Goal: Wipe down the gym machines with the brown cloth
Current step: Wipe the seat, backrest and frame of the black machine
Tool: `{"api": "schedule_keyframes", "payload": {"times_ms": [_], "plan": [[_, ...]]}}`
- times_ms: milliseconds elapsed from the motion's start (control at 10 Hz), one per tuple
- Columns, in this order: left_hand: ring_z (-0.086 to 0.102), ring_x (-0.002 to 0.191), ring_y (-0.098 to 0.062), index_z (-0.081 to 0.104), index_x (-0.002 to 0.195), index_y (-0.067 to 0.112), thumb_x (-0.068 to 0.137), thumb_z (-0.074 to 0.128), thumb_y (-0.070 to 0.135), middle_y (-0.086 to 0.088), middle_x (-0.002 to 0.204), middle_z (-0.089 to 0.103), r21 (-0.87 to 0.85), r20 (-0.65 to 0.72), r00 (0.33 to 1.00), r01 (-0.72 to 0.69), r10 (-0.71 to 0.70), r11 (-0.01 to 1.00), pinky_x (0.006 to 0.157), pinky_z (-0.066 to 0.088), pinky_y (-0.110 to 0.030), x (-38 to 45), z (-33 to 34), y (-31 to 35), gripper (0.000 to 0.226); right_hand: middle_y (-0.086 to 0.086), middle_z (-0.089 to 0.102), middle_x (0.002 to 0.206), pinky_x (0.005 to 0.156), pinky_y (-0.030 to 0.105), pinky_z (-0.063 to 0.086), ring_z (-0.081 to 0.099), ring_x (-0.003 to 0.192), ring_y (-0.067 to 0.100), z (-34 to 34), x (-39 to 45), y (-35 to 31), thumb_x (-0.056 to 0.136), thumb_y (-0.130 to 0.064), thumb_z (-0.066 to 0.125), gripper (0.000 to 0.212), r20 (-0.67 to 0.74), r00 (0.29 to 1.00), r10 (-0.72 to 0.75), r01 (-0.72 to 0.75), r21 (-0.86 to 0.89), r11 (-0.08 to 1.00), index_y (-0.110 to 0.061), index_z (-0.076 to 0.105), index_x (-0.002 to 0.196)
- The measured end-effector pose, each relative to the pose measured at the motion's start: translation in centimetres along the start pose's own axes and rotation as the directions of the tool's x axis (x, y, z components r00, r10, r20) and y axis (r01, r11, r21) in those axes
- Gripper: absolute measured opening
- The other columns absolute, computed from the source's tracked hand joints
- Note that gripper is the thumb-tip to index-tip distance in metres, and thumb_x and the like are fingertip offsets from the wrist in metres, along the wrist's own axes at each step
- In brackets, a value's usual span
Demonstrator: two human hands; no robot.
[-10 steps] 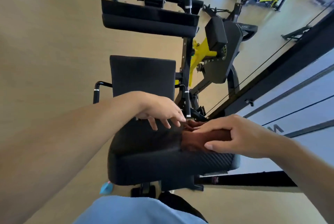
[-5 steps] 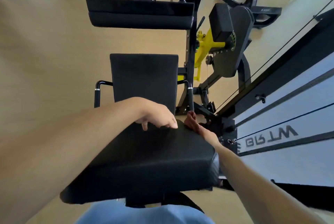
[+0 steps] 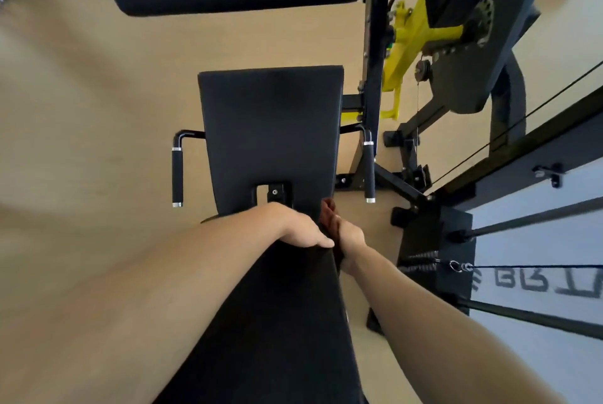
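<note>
Left hand (image 3: 301, 230) flat on the black pad (image 3: 280, 322) at frame centre, fingers together. Right hand (image 3: 347, 235) just beside it, clamped on the brown cloth (image 3: 327, 212).

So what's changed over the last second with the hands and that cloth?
The right hand slid the brown cloth off the top of the black pad and down along its right side edge. The left hand stayed resting on the pad's far end. The cloth is still held in the right hand.
</note>
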State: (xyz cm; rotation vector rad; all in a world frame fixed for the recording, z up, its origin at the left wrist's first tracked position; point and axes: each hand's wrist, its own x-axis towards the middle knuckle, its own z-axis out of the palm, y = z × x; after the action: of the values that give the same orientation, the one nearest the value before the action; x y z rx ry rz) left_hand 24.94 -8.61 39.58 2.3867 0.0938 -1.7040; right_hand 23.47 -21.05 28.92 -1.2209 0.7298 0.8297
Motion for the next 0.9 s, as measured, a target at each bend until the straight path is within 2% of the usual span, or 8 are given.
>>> {"api": "schedule_keyframes", "payload": {"times_ms": [200,300,400,500,600,700,800,900], "plan": [[0.019,0.152,-0.024,0.028,0.157,0.026,0.099,0.043,0.057,0.0,0.165,0.023,-0.083,0.016,1.0,-0.02,0.022,0.996,0.12,0.014,-0.041,-0.1,-0.6,-1.0,0.068,0.003,0.069,0.119,0.074,0.026,0.054,0.067,0.09,0.013,0.4,4.2,-1.7,0.106,-0.038,0.049,0.042,-0.082,0.996,0.023,-0.044,-0.267,0.963,-0.01,0.062,0.134],[0.024,0.15,-0.023,0.034,0.155,0.026,0.098,0.05,0.052,0.001,0.163,0.028,-0.198,-0.004,1.0,0.004,-0.005,0.98,0.119,0.018,-0.042,-1.3,-0.9,-2.2,0.065,0.01,0.07,0.119,0.094,0.038,0.051,0.065,0.106,0.028,-0.6,4.6,-2.5,0.106,-0.041,0.047,0.044,-0.255,0.963,-0.084,-0.074,-0.553,0.83,-0.009,0.064,0.13],[0.039,0.142,-0.026,0.041,0.15,0.028,0.098,0.055,0.047,0.0,0.156,0.041,-0.465,-0.066,0.991,0.075,-0.119,0.882,0.114,0.03,-0.054,-5.9,-1.0,-5.9,0.058,0.006,0.074,0.106,0.094,0.043,0.056,0.069,0.097,0.026,-0.6,0.0,-4.7,0.105,-0.044,0.049,0.038,-0.071,0.981,-0.18,0.082,-0.692,0.717,-0.017,0.07,0.122],[0.047,0.136,-0.027,0.043,0.147,0.028,0.098,0.054,0.045,-0.002,0.151,0.046,-0.536,-0.092,0.977,0.115,-0.193,0.836,0.109,0.037,-0.058,-6.6,-1.8,-8.3,0.053,0.003,0.078,0.092,0.089,0.041,0.06,0.074,0.092,0.025,-1.1,-3.6,-8.2,0.105,-0.043,0.051,0.029,0.22,0.949,-0.227,0.316,-0.71,0.63,-0.025,0.074,0.11],[0.05,0.13,-0.026,0.047,0.144,0.028,0.099,0.052,0.046,-0.002,0.146,0.051,-0.566,-0.147,0.97,0.079,-0.194,0.821,0.107,0.041,-0.058,-9.3,-1.7,-9.9,0.049,0.002,0.079,0.098,0.089,0.037,0.058,0.076,0.094,0.02,-0.1,-10.6,-10.7,0.104,-0.043,0.052,0.027,0.496,0.85,-0.178,0.496,-0.637,0.591,-0.028,0.073,0.113],[0.053,0.128,-0.024,0.045,0.146,0.028,0.098,0.05,0.052,-0.001,0.146,0.053,-0.602,-0.247,0.963,-0.061,-0.113,0.796,0.106,0.044,-0.055,-11.8,-1.8,-10.4,0.055,0.014,0.074,0.11,0.098,0.05,0.054,0.069,0.105,0.035,1.4,-17.1,-11.1,0.099,-0.045,0.06,0.035,0.663,0.745,-0.069,0.592,-0.611,0.525,-0.017,0.073,0.116],[0.055,0.126,-0.023,0.042,0.149,0.025,0.099,0.049,0.051,-0.002,0.144,0.055,-0.61,-0.353,0.935,-0.23,0.0,0.758,0.107,0.044,-0.052,-14.8,-0.9,-10.0,0.056,0.007,0.073,0.115,0.104,0.048,0.05,0.067,0.111,0.031,3.0,-23.4,-8.3,0.1,-0.038,0.059,0.032,0.757,0.653,-0.02,0.71,-0.603,0.364,-0.016,0.073,0.119],[0.06,0.12,-0.021,0.044,0.146,0.024,0.1,0.048,0.05,0.0,0.138,0.059,-0.589,-0.438,0.893,-0.368,0.098,0.719,0.106,0.046,-0.049,-17.1,0.9,-10.1,0.053,-0.022,0.072,0.116,0.102,0.032,0.05,0.065,0.112,0.002,4.4,-29.2,-5.8,0.101,-0.041,0.057,0.023,0.767,0.606,-0.212,0.795,-0.594,0.12,-0.038,0.073,0.117]]}}
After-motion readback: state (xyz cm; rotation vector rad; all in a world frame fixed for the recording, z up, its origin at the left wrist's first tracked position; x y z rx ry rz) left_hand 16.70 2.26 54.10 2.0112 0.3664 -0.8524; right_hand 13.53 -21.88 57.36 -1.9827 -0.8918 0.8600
